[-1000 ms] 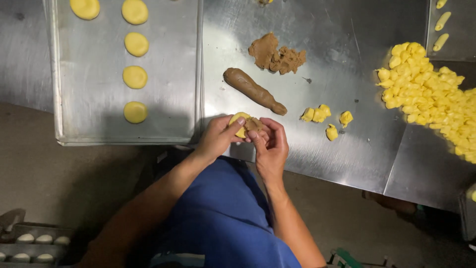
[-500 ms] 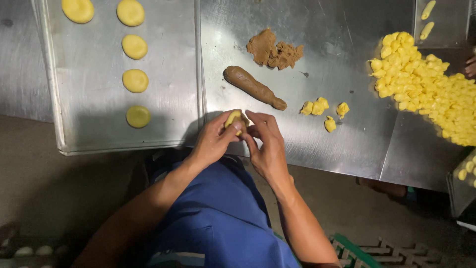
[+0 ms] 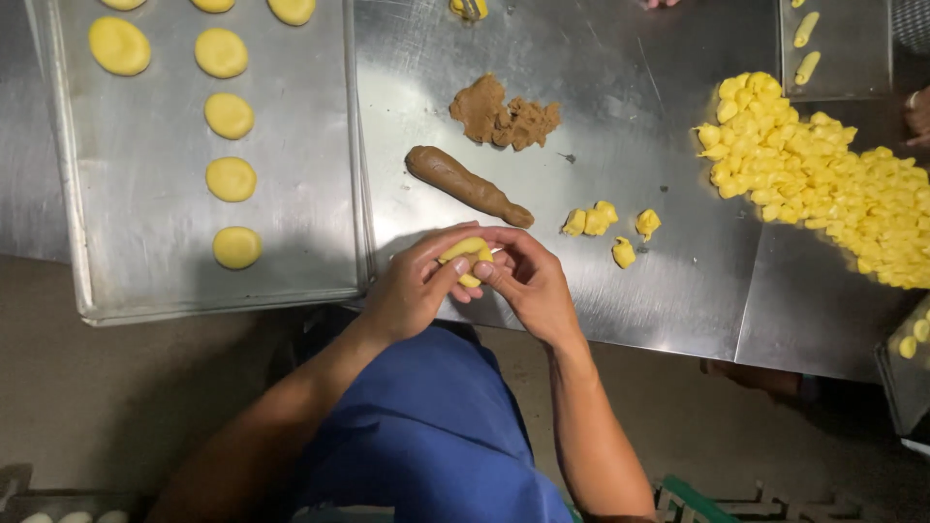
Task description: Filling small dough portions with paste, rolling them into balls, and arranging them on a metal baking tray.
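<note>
Head view: left hand (image 3: 412,291) and right hand (image 3: 528,281) both pinch yellow dough piece (image 3: 465,254), probably sealing; keep pressure gentle, even.

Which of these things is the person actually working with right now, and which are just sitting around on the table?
In use:
- left hand
- right hand
- yellow dough piece, pinched between both hands

Just lying about:
- brown filling roll
- brown filling lump
- small yellow dough bits
- big heap of yellow dough pieces
- tray of flat yellow discs
</note>
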